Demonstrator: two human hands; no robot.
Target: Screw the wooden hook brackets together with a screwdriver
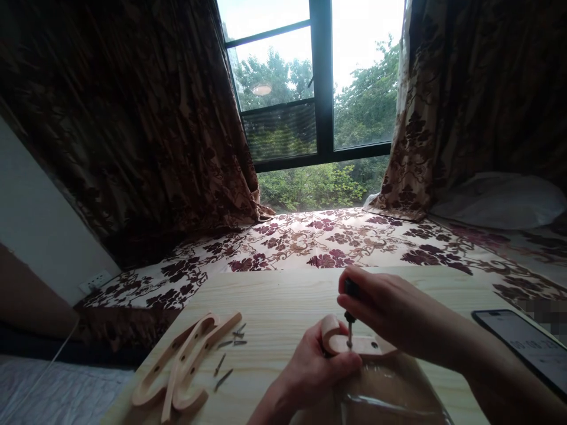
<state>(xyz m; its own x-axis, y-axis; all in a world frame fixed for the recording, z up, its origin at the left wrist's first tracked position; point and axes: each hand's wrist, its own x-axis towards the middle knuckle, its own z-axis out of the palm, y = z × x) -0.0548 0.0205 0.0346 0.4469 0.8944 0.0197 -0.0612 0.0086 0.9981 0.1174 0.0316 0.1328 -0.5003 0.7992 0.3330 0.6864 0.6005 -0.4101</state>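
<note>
My right hand is closed around the black handle of a screwdriver, held upright. Its shaft runs down to a screw head in a curved wooden hook. A second dark hole shows farther right along the hook. With thumb and fingers, my left hand grips the hook near its curled end. Beneath lies a brown piece wrapped in shiny clear plastic, partly hidden by my hands. On the left of the board, several more wooden hooks lie piled up, with loose screws scattered beside them.
A pale wooden board forms the work surface. Near its right edge lies a phone with a timer on screen. Behind are a floral cloth, patterned curtains and a window. A white plastic bag rests at the right.
</note>
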